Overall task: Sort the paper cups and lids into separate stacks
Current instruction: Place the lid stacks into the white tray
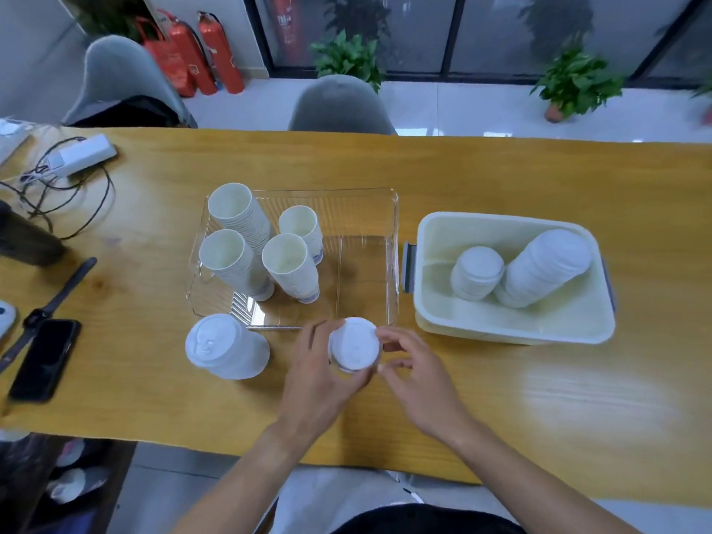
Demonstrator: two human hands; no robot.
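My left hand grips a lidded paper cup just in front of the clear tray. My right hand pinches the rim of its white lid with curled fingers. A second lidded cup stands on the table to the left. Inside the clear plastic tray stand several stacks of open white cups, grouped at its left side. The cream bin on the right holds two stacks of white lids, one short and upright, one tall and leaning.
A black phone and a watch lie near the table's left edge. A white power adapter with cables sits at the back left. Grey chairs stand behind the wooden table.
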